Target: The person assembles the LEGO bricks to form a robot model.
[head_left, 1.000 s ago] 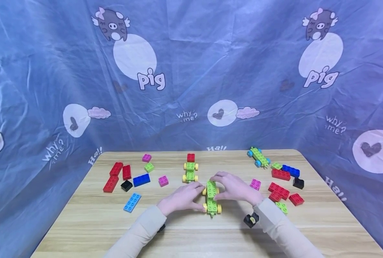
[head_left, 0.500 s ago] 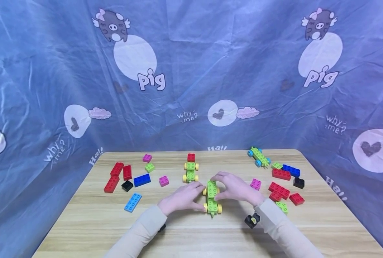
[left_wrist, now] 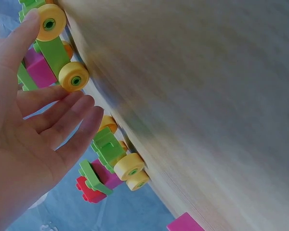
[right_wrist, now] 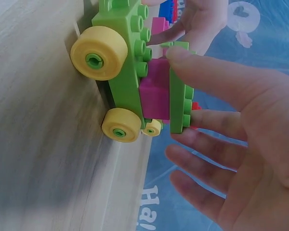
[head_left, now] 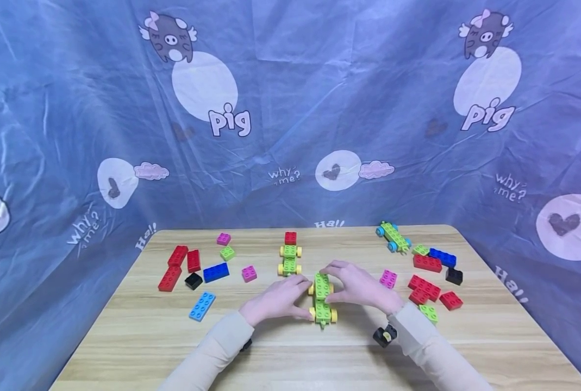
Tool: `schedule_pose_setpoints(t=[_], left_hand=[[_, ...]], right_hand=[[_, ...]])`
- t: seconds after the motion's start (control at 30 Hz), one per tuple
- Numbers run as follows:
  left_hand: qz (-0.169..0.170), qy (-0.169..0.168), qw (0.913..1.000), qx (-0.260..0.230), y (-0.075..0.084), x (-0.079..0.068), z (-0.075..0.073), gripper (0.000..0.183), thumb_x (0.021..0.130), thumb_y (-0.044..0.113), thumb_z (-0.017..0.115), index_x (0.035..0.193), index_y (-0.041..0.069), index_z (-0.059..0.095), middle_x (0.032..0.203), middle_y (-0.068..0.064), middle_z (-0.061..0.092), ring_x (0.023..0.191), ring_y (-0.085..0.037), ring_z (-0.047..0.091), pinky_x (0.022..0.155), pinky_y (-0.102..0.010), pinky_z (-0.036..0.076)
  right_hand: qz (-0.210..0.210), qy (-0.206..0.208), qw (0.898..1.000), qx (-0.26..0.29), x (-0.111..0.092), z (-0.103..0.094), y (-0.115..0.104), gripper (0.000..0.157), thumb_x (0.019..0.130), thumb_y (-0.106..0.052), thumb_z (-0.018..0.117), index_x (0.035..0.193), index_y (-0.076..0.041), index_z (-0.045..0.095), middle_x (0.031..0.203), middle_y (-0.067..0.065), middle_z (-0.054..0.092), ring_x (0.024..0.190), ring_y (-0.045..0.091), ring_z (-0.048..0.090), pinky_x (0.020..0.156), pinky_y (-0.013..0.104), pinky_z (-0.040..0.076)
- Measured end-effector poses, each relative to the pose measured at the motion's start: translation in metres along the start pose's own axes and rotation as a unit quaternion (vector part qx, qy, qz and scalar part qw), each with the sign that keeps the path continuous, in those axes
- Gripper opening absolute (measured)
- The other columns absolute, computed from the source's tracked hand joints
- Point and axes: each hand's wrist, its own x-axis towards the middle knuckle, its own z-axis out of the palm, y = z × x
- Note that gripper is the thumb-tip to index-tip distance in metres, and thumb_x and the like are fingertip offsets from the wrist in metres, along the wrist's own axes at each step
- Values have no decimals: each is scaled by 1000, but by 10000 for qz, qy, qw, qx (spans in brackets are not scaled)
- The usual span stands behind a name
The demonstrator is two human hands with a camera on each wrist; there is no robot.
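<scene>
A green toy car base (head_left: pixel 322 310) with yellow wheels stands between my hands. On it sits a magenta brick (right_wrist: pixel 155 91), topped by a green plate brick (right_wrist: pixel 178 96). My right hand (head_left: pixel 361 285) pinches this plate brick lengthwise, the thumb at its near end and the index finger at its far end. From the left side, my left hand (head_left: pixel 276 300) holds the car by its wheels, thumb on the rear wheel (left_wrist: pixel 50 22) and index finger by the front wheel (left_wrist: pixel 73 76). The far fingers of both hands are loosely extended.
Behind stands another yellow-wheeled car (head_left: pixel 289 266) with a red brick (head_left: pixel 290 238) at its far end. A blue-wheeled car (head_left: pixel 393 237) is at back right. Loose bricks lie left, including a light blue one (head_left: pixel 202 306), and right, including red ones (head_left: pixel 424 288).
Both hands and the car stay in place. Only a very slight shift of the whole head view shows.
</scene>
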Motion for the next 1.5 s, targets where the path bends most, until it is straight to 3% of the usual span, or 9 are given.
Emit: schedule_pose_setpoints(t=[0.3, 0.67, 1.5], left_hand=[[48, 52, 9999, 78, -3, 3, 7, 84, 76, 63, 60, 135, 6, 47, 133, -6, 53, 121, -17, 52, 103, -29, 45], [9, 63, 10000, -25, -4, 1, 5, 84, 76, 62, 61, 136, 5, 46, 133, -6, 53, 122, -17, 52, 103, -30, 45], [1, 40, 10000, 79, -2, 1, 5, 84, 76, 63, 61, 135, 5, 46, 134, -7, 53, 123, -18, 51, 105, -30, 44]], right_hand=[[-82, 144, 9999, -34, -6, 4, 2, 62, 77, -39, 73, 126, -6, 55, 122, 9, 60, 111, 23, 59, 95, 41, 51], [-235, 311, 9992, -9, -8, 3, 2, 58, 78, -38, 73, 125, -8, 56, 123, 7, 60, 111, 22, 59, 94, 40, 52], [164, 721, 9973, -39, -26, -11, 22, 54, 82, -39, 69, 125, -8, 56, 122, 8, 62, 111, 25, 61, 92, 42, 53]])
